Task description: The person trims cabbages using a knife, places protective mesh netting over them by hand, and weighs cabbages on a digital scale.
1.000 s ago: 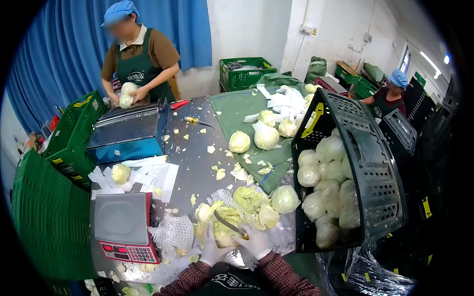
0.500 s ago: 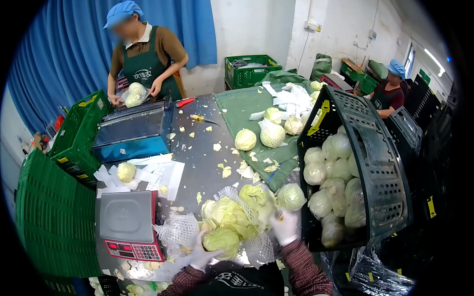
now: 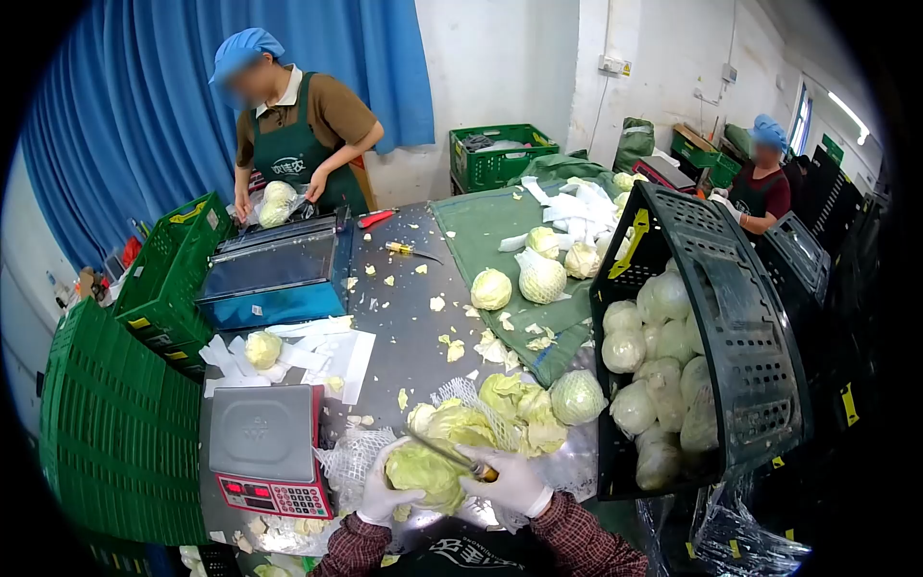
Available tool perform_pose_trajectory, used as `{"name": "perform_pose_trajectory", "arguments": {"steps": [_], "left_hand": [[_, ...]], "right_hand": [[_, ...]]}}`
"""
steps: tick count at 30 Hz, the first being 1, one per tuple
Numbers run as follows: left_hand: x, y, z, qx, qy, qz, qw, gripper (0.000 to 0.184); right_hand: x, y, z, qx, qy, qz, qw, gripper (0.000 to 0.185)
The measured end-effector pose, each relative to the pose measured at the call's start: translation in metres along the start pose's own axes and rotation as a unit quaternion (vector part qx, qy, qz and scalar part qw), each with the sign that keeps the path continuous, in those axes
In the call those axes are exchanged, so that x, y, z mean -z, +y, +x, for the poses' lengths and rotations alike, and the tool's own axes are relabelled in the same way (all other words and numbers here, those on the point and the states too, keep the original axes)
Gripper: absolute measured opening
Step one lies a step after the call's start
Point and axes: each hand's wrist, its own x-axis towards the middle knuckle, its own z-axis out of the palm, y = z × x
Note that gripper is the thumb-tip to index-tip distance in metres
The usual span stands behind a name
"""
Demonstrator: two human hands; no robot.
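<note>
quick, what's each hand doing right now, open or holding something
Left hand: cupped against the side of a pale green cabbage, holding it.
Right hand: closed on the handle of a knife, blade over the cabbage.

The right grip [image 3: 513, 483], out by the netted cabbage [image 3: 579, 397] half a second ago, is now back at the leafy cabbage [image 3: 423, 481] with the knife [image 3: 447, 456] slanting over it, while the co-worker's hands [image 3: 315, 186] have spread farther apart than a second ago.
</note>
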Motion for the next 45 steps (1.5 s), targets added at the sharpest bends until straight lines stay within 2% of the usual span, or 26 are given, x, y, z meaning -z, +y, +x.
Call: {"name": "perform_pose_trajectory", "arguments": {"steps": [2, 3, 5, 6, 8, 9, 11, 12, 14, 17, 21, 23, 25, 27, 28, 29, 31, 33, 34, 35, 37, 39, 41, 42, 43, 45], "left_hand": [[-0.002, -0.004, 0.001, 0.094, 0.019, -0.201, 0.975, 0.085], [-0.001, -0.006, -0.002, 0.092, 0.020, -0.201, 0.975, 0.085], [0.001, -0.008, -0.009, 0.234, -0.002, -0.448, 0.863, 0.086], [0.000, -0.006, -0.008, 0.231, 0.000, -0.449, 0.863, 0.086], [-0.009, 0.013, 0.001, 0.182, -0.033, -0.370, 0.910, 0.087], [-0.011, 0.021, 0.006, 0.177, -0.029, -0.374, 0.910, 0.087], [-0.014, 0.031, 0.012, 0.108, -0.040, -0.057, 0.992, 0.087], [-0.014, 0.030, 0.014, 0.109, -0.040, -0.059, 0.991, 0.087], [-0.011, 0.026, 0.021, -0.024, -0.087, 0.224, 0.970, 0.082], [-0.008, 0.028, 0.021, 0.043, -0.127, 0.146, 0.980, 0.084], [-0.005, 0.039, 0.017, 0.073, -0.159, 0.207, 0.963, 0.083], [-0.006, 0.038, 0.016, 0.054, -0.155, 0.159, 0.974, 0.083], [-0.004, 0.029, 0.015, 0.041, -0.146, 0.101, 0.983, 0.084], [-0.003, 0.025, 0.012, 0.088, -0.123, -0.056, 0.987, 0.080], [-0.002, 0.025, 0.012, 0.085, -0.121, -0.055, 0.987, 0.080], [-0.001, 0.025, 0.013, 0.091, -0.122, -0.069, 0.986, 0.081], [0.000, 0.022, 0.015, 0.097, -0.126, -0.081, 0.984, 0.082], [0.001, 0.015, 0.019, 0.093, -0.163, -0.048, 0.981, 0.085], [-0.001, 0.018, 0.019, 0.097, -0.168, -0.046, 0.980, 0.085], [-0.004, 0.022, 0.020, 0.080, -0.180, 0.014, 0.980, 0.087], [-0.003, 0.022, 0.022, 0.062, -0.197, 0.077, 0.975, 0.088], [0.006, 0.010, 0.020, 0.078, -0.211, 0.021, 0.974, 0.091], [0.005, 0.010, 0.017, 0.056, -0.205, -0.015, 0.977, 0.091], [0.004, 0.013, 0.012, 0.107, -0.182, -0.100, 0.972, 0.089], [0.002, 0.012, 0.007, 0.157, -0.156, -0.185, 0.957, 0.089], [-0.001, -0.007, -0.002, 0.161, -0.144, -0.223, 0.951, 0.083]], "right_hand": [[0.000, 0.012, -0.001, -0.128, 0.044, -0.012, 0.991, 0.045], [0.004, 0.027, 0.003, -0.126, 0.043, -0.012, 0.991, 0.045], [0.014, 0.059, 0.011, -0.204, 0.058, -0.143, 0.967, 0.041], [0.020, 0.062, 0.010, -0.201, 0.056, -0.144, 0.967, 0.041], [0.032, 0.057, 0.012, -0.087, 0.207, -0.410, 0.884, 0.046], [0.035, 0.046, 0.013, -0.081, 0.204, -0.413, 0.884, 0.046], [0.033, 0.009, 0.007, 0.042, 0.141, -0.144, 0.979, 0.048], [0.030, -0.012, 0.008, 0.041, 0.139, -0.145, 0.979, 0.048], [0.025, -0.046, 0.012, 0.053, -0.030, -0.139, 0.988, 0.044], [0.018, -0.020, 0.024, 0.139, -0.081, -0.119, 0.980, 0.040], [0.018, -0.009, 0.031, 0.152, -0.082, -0.033, 0.984, 0.022], [0.016, -0.006, 0.030, 0.127, -0.035, -0.019, 0.991, 0.015], [0.023, 0.017, 0.030, 0.001, 0.151, 0.116, 0.982, 0.015], [0.041, 0.055, 0.026, -0.130, 0.212, -0.053, 0.967, 0.018], [0.050, 0.055, 0.022, -0.149, 0.177, -0.260, 0.938, 0.021], [0.051, 0.050, 0.020, -0.147, 0.178, -0.259, 0.938, 0.021], [0.048, 0.035, 0.013, -0.039, 0.195, -0.225, 0.954, 0.033], [0.044, 0.007, 0.015, 0.004, 0.095, -0.112, 0.989, 0.055], [0.045, -0.019, 0.018, -0.049, -0.007, 0.038, 0.998, 0.061], [0.036, -0.023, 0.023, -0.052, -0.001, 0.041, 0.998, 0.061], [0.023, -0.023, 0.030, 0.070, -0.144, -0.093, 0.983, 0.059], [0.012, 0.007, 0.034, 0.106, -0.136, -0.029, 0.985, 0.048], [0.011, 0.017, 0.039, 0.028, -0.123, 0.172, 0.977, 0.034], [0.008, 0.016, 0.030, 0.036, -0.045, 0.168, 0.984, 0.021], [0.007, 0.020, 0.028, 0.037, -0.046, 0.169, 0.984, 0.021], [0.005, 0.035, 0.015, -0.156, 0.117, 0.348, 0.917, 0.011]]}}
